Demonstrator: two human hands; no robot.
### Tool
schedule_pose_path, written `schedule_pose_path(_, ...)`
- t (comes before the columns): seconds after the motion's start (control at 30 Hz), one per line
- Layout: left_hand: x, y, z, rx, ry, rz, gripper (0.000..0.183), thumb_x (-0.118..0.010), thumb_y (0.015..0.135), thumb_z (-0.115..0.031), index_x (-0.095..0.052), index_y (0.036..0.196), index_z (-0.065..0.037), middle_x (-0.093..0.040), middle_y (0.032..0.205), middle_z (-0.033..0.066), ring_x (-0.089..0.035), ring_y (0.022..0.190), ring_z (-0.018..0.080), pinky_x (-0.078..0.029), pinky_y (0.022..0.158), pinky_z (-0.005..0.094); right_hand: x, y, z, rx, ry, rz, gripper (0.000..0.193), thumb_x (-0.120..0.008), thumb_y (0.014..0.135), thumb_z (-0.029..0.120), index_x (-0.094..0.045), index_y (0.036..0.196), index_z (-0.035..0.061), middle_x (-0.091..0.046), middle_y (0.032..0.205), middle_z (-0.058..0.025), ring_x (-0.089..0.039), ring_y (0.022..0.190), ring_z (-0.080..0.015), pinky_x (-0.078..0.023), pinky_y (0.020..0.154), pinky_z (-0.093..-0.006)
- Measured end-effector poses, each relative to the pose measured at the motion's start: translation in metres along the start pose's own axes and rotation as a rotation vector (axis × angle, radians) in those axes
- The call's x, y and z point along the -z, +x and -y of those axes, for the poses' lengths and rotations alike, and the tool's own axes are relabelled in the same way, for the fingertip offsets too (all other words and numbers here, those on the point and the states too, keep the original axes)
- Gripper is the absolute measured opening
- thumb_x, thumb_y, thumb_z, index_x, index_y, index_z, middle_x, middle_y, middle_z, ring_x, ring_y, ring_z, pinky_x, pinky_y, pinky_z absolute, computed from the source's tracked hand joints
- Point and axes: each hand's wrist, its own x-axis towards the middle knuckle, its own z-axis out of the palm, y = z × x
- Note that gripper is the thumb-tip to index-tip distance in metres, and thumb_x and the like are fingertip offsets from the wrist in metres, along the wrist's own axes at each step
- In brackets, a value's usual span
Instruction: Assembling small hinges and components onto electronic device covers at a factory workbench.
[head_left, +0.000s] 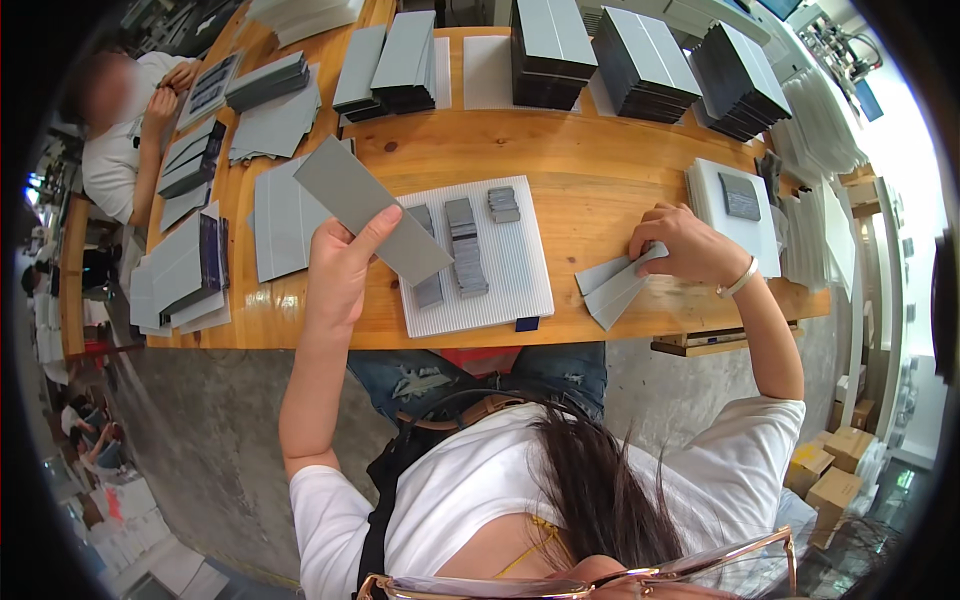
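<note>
My left hand [342, 262] grips a flat grey rectangular plate [375, 212] by its lower edge, thumb on top, tilted above the table. Over the table's right part, my right hand [695, 245] pinches the upper end of a thin grey strip [617, 298]. Another grey strip [597, 272] lies partly beneath it. Between my hands lies a white ribbed board [520, 290] bearing rows of small grey pieces [467, 255]. The held plate partly covers the leftmost row.
Tall stacks of grey plates [648, 62] line the table's [590, 150] far side. More grey sheets [275, 225] lie to the left. A white stack [765, 235] with a dark grey piece [739, 196] stands at right. A person [125, 150] sits at far left.
</note>
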Motion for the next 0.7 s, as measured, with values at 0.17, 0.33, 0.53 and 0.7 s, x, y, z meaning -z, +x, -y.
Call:
schedule_pose_path(0.17,0.005,-0.003,-0.001,0.001,0.014,-0.015,0.012,-0.067,0.086,-0.014,-0.066,0.092,-0.003,-0.066,0.086,0.0022,-0.061,0.078,0.0088,-0.046,0.071,0.0229,-0.032,0.012,0.038,0.136,0.047,-0.314,0.018,-0.076,0.069,0.013,-0.062,0.078,0.0079,-0.058,0.078,-0.0041,-0.055,0.082,-0.0233,-0.044,0.073,-0.0345)
schedule_pose_path(0.33,0.009,-0.003,-0.002,0.016,-0.008,-0.028,0.013,-0.065,0.087,-0.016,-0.065,0.093,-0.004,-0.066,0.086,0.0014,-0.061,0.078,0.0085,-0.047,0.07,0.0233,-0.078,0.021,0.085,0.34,-0.003,-0.399,0.025,-0.074,0.072,0.024,-0.059,0.088,0.0112,-0.054,0.085,-0.0042,-0.052,0.085,-0.0232,-0.042,0.077,-0.0354)
schedule_pose_path(0.53,0.023,-0.006,-0.005,0.053,-0.038,-0.038,0.012,-0.064,0.087,-0.016,-0.064,0.094,-0.005,-0.065,0.087,0.0009,-0.061,0.079,0.0084,-0.049,0.071,0.0244,-0.094,0.03,0.088,0.404,-0.139,-0.446,0.022,-0.07,0.073,0.022,-0.059,0.09,0.0121,-0.052,0.085,-0.0022,-0.05,0.082,-0.0197,-0.04,0.075,-0.0332)
schedule_pose_path(0.7,0.042,-0.01,-0.015,0.042,-0.001,-0.047,0.018,-0.065,0.085,-0.013,-0.06,0.099,-0.004,-0.064,0.092,0.0023,-0.062,0.082,0.0097,-0.05,0.073,0.0256,-0.093,0.028,0.095,0.43,-0.031,-0.422,0.017,-0.073,0.07,0.012,-0.061,0.082,0.0107,-0.056,0.079,-0.0024,-0.053,0.077,-0.0203,-0.041,0.072,-0.0324)
